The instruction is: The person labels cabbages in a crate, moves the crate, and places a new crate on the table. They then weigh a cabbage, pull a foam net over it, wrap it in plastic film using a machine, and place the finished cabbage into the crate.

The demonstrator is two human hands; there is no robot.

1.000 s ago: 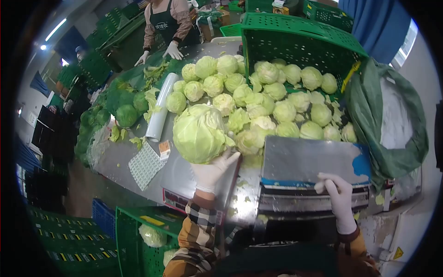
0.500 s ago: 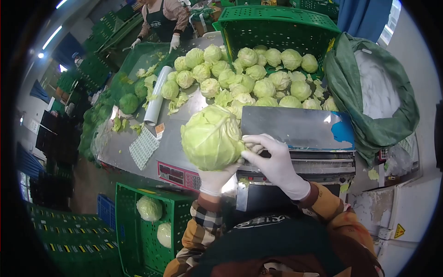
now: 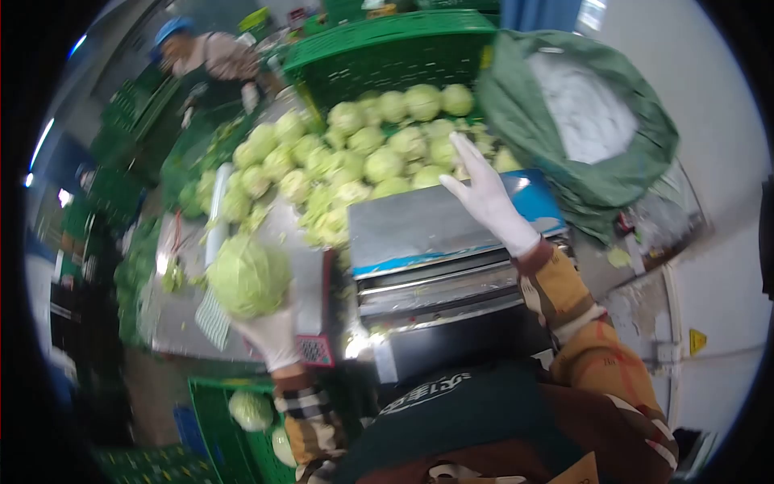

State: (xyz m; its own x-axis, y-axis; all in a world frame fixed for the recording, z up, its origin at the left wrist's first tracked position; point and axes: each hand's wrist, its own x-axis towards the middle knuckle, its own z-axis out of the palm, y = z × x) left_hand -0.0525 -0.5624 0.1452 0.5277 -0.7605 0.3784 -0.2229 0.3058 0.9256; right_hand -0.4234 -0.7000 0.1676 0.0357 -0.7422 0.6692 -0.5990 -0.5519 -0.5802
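Observation:
A round pale-green cabbage (image 3: 248, 274) rests on my white-gloved left hand (image 3: 274, 332), which grips it from below and the near side. It is over the left part of the work surface, by the scale (image 3: 314, 347); most of the left fingers are behind the cabbage. My gloved right hand (image 3: 490, 198) holds nothing, with thumb and fingers apart, above the metal machine with a flat top plate (image 3: 419, 226). Just beyond its fingertips lies a pile of loose cabbages (image 3: 383, 164).
A green crate (image 3: 387, 40) lies tipped behind the pile. To the right stands a green sack (image 3: 532, 121) with white contents. Below left, another green crate (image 3: 205, 403) holds cabbages. A clear film roll (image 3: 218, 210) lies at left. A co-worker (image 3: 214, 68) stands far left.
My left hand has carried the cabbage to the left, away from my right hand. The right hand has let go of the cabbage's side and reached up and forward. The view has shifted.

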